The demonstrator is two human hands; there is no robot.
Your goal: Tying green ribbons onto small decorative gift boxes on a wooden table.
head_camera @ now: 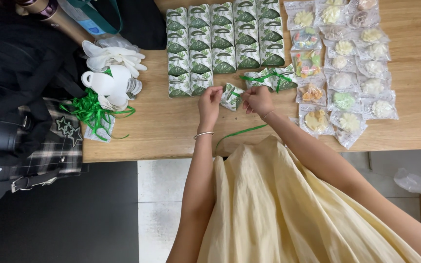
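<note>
A small green-and-white gift box (231,97) stands on the wooden table (162,124) between my two hands. My left hand (210,101) pinches at its left side and my right hand (258,99) grips its right side. A thin green ribbon (239,132) trails from the box toward the table's near edge. Just right of my right hand lies another box tied with a green ribbon bow (270,78). Both wrists wear thin bracelets.
Several rows of matching gift boxes (222,41) fill the far middle. Clear bags of soaps and sweets (344,68) cover the right. White flat box blanks (110,80) and a green ribbon tangle (91,111) lie left, beside black bags (20,97).
</note>
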